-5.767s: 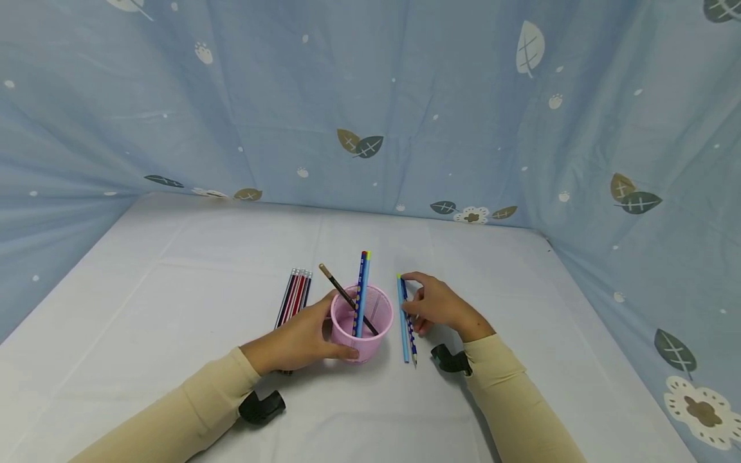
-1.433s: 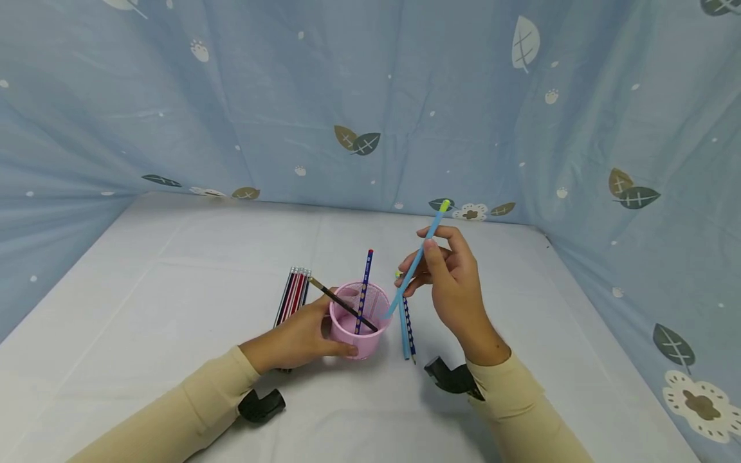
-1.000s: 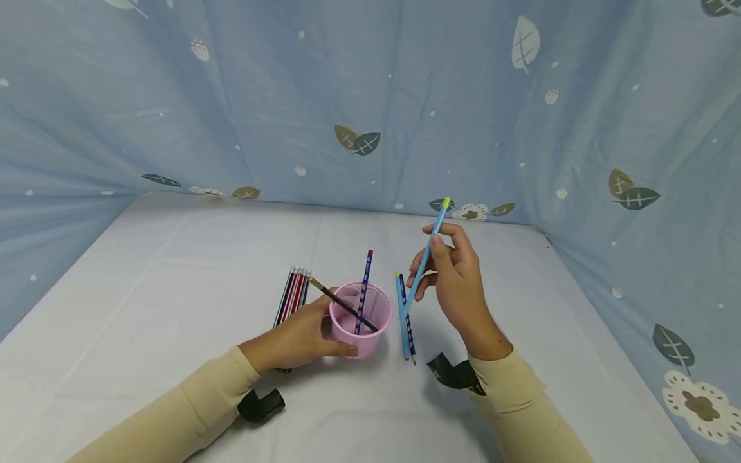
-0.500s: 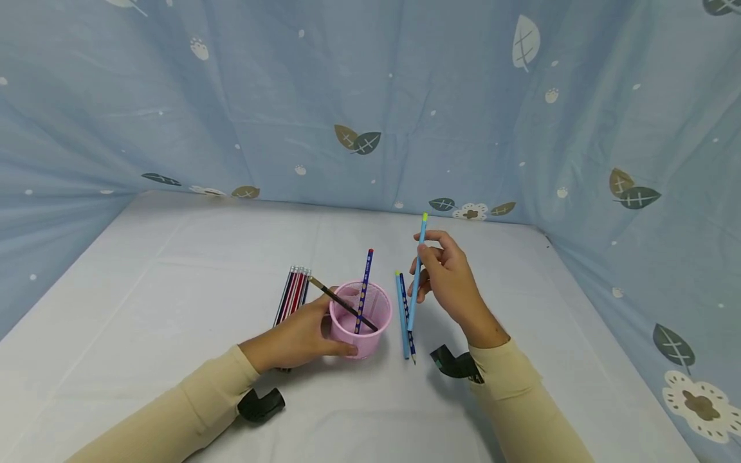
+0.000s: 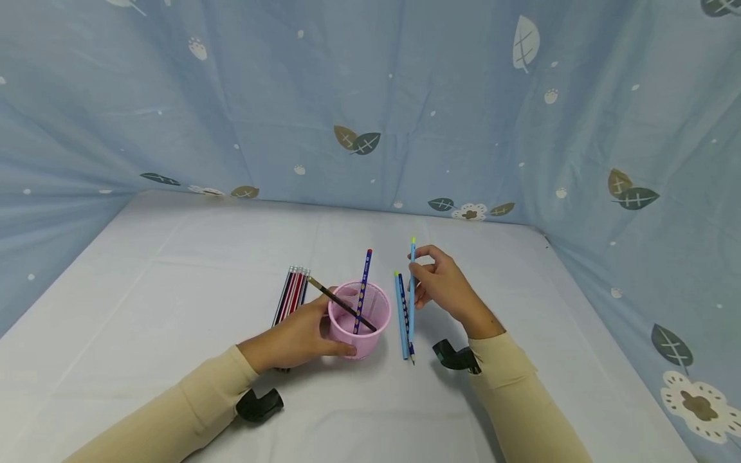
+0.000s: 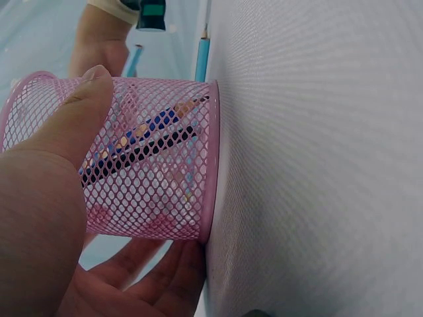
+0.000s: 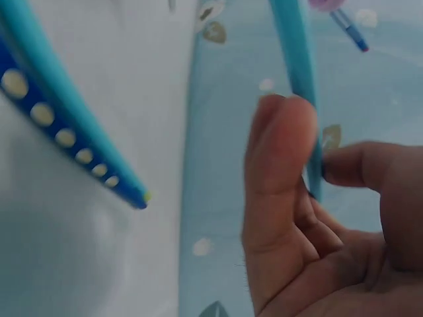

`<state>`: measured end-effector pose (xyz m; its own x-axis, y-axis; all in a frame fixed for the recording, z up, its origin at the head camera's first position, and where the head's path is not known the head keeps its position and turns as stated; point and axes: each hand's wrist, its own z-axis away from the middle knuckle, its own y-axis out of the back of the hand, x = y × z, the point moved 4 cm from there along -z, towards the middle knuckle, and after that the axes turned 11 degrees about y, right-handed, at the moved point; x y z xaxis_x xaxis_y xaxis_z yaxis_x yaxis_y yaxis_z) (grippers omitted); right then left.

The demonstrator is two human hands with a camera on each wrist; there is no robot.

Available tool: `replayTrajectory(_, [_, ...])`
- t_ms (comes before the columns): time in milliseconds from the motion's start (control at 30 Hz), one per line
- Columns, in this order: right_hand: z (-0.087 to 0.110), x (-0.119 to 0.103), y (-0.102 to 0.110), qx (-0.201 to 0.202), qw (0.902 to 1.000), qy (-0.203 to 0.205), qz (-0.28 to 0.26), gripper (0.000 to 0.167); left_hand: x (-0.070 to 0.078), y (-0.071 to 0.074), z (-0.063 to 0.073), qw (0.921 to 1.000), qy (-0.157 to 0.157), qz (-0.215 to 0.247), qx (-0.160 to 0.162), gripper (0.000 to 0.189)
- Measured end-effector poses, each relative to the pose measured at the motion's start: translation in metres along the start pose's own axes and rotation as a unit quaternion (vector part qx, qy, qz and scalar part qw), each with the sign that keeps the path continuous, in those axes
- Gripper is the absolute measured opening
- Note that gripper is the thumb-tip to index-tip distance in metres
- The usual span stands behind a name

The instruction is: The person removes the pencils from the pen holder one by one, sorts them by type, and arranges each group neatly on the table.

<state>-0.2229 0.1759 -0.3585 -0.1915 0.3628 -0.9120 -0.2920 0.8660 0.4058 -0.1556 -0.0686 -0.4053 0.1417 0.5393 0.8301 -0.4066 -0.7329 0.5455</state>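
My left hand [image 5: 298,339] grips a pink mesh pen cup [image 5: 370,345] standing on the table, thumb at the near side. Inside the cup lean a dark blue pencil with a red end [image 5: 367,270] and a black pencil with a gold end [image 5: 324,290]. My right hand [image 5: 442,283] pinches a light blue pencil [image 5: 412,289] with a yellow-green end, held nearly upright. Just below it on the table lie another light blue pencil [image 5: 401,318] and a dark blue spotted pencil [image 5: 403,299], side by side. In the right wrist view, thumb and fingers press the held pencil [image 7: 301,59].
Left of the cup, partly behind my left hand, lies a row of several striped pencils [image 5: 292,289] in red and dark colours. A white cloth covers the table [image 5: 231,244]. A blue patterned curtain [image 5: 266,96] rises at its back and sides.
Earlier the light blue pencil came out of the cup, where it had stood beside the dark blue one. In the last second my right hand has lowered it, turning it more upright, over the lying pencils.
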Motion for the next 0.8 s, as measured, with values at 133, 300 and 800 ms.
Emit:
replayTrajectory(133, [-0.002,0.010,-0.001,-0.034,0.9991,-0.025,-0.005,0.040,0.000,0.000,0.000,1.0000,0.001,0.000,0.001,0.095])
replayTrajectory(300, [-0.003,0.020,-0.004,-0.066,0.9969,-0.044,-0.007,0.038,0.000,0.000,0.000,1.0000,-0.007,-0.004,0.003,0.093])
replayTrajectory(800, [-0.005,0.043,-0.004,-0.083,0.9929,-0.081,0.025,0.038,0.000,0.000,0.000,1.0000,0.005,0.001,-0.002,0.094])
